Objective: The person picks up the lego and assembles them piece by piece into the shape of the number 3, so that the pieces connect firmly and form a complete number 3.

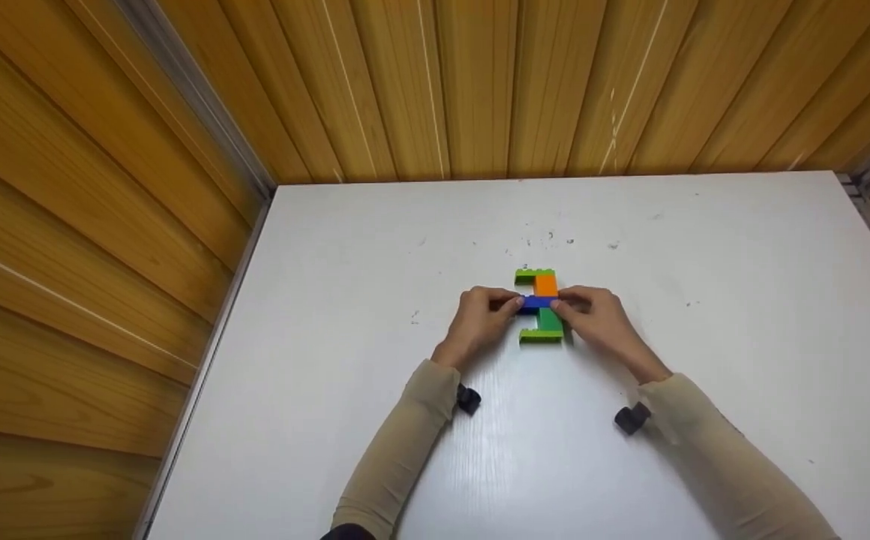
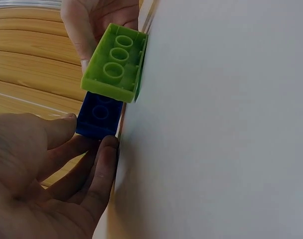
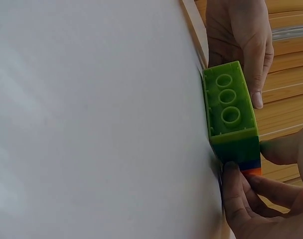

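Several toy building bricks are joined into one piece lying on the white table. From far to near run a lime brick (image 1: 535, 274), an orange brick (image 1: 546, 285), a blue brick (image 1: 538, 302), a green brick (image 1: 550, 320) and another lime brick (image 1: 540, 336). My left hand (image 1: 480, 319) pinches the left end of the blue brick between thumb and fingers. On the other side my right hand (image 1: 601, 321) grips the stack around the blue and green bricks. Both wrist views show the hollow underside of the near lime brick, with its round tubes.
The white table (image 1: 315, 375) carries small dark marks beyond the bricks. Wood-patterned panels (image 1: 472, 90) rise behind it and on the left, with metal edging (image 1: 202, 90) at the corner. Black wrist cameras (image 1: 631, 418) sit at both sleeves.
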A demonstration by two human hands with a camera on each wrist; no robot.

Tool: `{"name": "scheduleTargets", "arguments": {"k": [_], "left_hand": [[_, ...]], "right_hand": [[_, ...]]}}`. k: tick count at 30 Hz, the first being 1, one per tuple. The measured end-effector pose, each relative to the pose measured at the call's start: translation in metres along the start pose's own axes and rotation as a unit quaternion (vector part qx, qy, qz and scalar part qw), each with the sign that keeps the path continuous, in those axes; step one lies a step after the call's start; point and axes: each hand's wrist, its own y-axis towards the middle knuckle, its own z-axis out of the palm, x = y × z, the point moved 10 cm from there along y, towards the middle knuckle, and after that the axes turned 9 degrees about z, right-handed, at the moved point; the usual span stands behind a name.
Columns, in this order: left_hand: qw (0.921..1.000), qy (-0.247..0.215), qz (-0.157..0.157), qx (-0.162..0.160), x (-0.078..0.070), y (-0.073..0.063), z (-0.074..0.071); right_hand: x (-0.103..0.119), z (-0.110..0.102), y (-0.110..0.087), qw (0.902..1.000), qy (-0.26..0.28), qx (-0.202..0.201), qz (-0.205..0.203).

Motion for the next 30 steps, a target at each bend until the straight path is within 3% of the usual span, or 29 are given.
{"name": "scheduleTargets", "arguments": {"k": [9, 21, 30], "left_hand": [[0.9994, 0.022, 0.027, 0.002, -0.004, 0.004, 0.0], [0.9996, 0.015, 0.022, 0.003, -0.003, 0.005, -0.001], [0.999, 0.007, 0.019, 0.039, -0.009, 0.005, -0.016]], "right_hand": [[0.0, 0.0, 0.0, 1.0, -0.004, 0.002, 0.0], [0.0, -0.001, 0.003, 1.0, -0.007, -0.004, -0.002], [0.012, -0.018, 0.004, 0.9995, -0.02, -0.008, -0.023]]}}
